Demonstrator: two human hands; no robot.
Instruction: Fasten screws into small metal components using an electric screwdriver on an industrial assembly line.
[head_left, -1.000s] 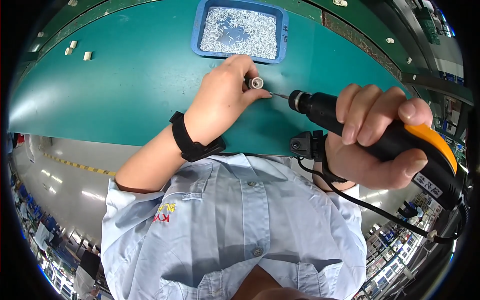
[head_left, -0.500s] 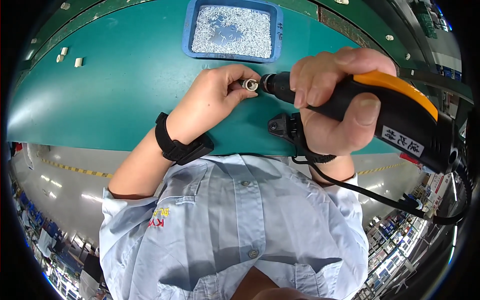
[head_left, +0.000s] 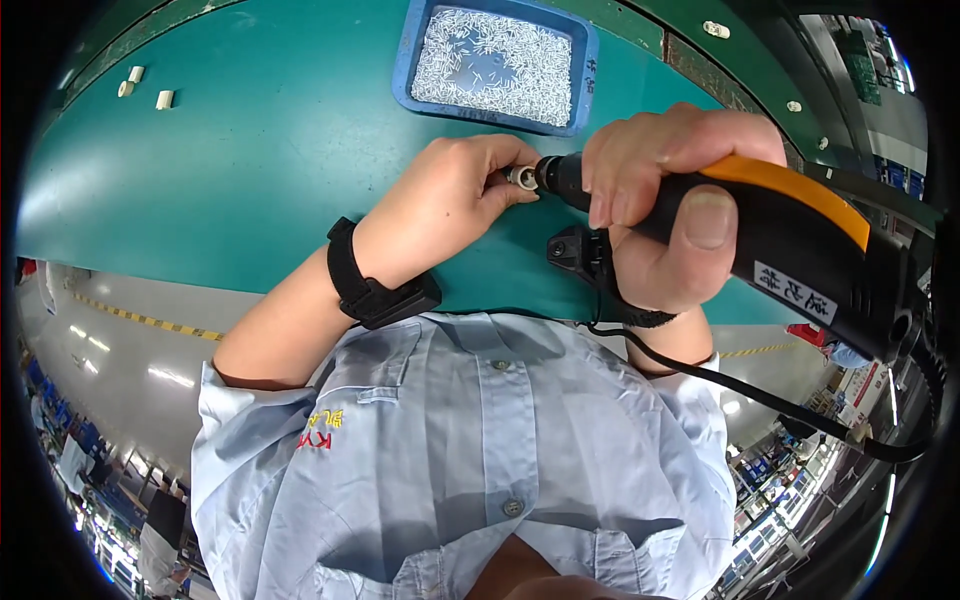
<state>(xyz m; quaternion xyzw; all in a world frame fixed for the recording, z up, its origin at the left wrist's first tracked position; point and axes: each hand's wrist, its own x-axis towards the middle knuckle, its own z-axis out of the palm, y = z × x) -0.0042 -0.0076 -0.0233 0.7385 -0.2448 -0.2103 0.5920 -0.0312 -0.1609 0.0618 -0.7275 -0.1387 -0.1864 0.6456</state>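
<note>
My left hand (head_left: 440, 195) is closed, pinching a small whitish round part (head_left: 525, 177) with a hollow end between thumb and fingertips. My right hand (head_left: 668, 200) wraps round a black and orange electric screwdriver (head_left: 800, 225), which lies roughly level and points left. Its dark nose (head_left: 550, 174) comes right up against the round part; whether the bit touches it is too small to tell. Beyond my hands, a blue tray (head_left: 408, 62) holds many tiny silvery-white slender pieces (head_left: 545, 75).
Several small cream-coloured cylinders (head_left: 165, 99) stand at the far left of the green tabletop (head_left: 250, 140). A black cable (head_left: 760, 393) runs below the screwdriver on the right. Black straps with small devices (head_left: 375, 290) circle both wrists. The bench has a raised far edge (head_left: 690, 70).
The view has shifted, so the tray, cylinders and left hand appear further right. Both hands keep their grips, and the screwdriver's nose stays at the round part.
</note>
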